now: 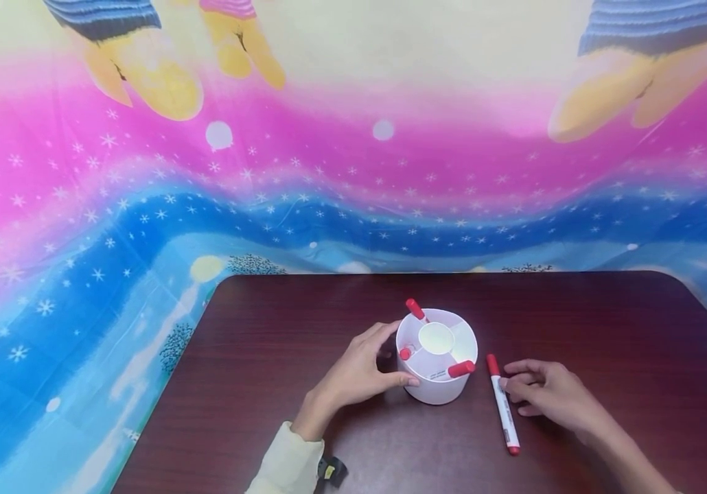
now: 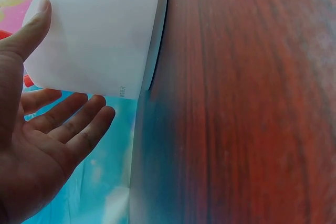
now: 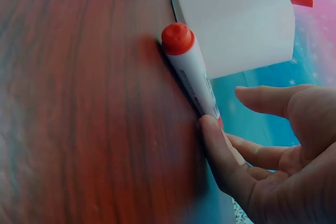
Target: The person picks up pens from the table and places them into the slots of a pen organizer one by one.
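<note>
A white round pen holder [image 1: 436, 391] with divided compartments and a round middle cup stands on the table. Three red-topped markers are in it: one leans out at the back [image 1: 414, 309], one sits low at the left [image 1: 406, 353] and one leans over the front right rim [image 1: 461, 369]. My left hand [image 1: 360, 367] reaches round the holder's left side, thumb at the front rim, other fingers extended [image 2: 68, 119]. A white marker with red ends [image 1: 504, 412] lies right of the holder. Beside it is my right hand [image 1: 554, 394], fingers spread, one fingertip at its barrel [image 3: 211, 129].
The dark wooden table [image 1: 279, 322] has rounded back corners. Behind and left of it hangs a pink and blue cloth [image 1: 329, 165] printed with snowflakes. A black band [image 1: 333, 472] sits by the left sleeve [image 1: 288, 463].
</note>
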Tool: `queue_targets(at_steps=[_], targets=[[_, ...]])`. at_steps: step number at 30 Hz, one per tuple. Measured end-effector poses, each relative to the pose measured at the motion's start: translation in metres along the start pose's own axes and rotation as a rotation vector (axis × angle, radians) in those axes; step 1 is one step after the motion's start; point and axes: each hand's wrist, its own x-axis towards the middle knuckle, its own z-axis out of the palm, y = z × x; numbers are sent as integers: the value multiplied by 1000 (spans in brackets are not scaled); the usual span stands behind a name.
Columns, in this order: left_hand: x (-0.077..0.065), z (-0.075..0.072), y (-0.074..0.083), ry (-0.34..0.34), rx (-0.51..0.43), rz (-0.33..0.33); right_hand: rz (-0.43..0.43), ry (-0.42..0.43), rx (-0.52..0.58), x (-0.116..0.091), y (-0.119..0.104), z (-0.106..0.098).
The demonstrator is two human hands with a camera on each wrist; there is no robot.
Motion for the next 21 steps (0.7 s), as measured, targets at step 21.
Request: queue_targets(at_steps=[21], targets=[[1,1,-1,-3,-11,1,-83,30,-65,3,-12,14]])
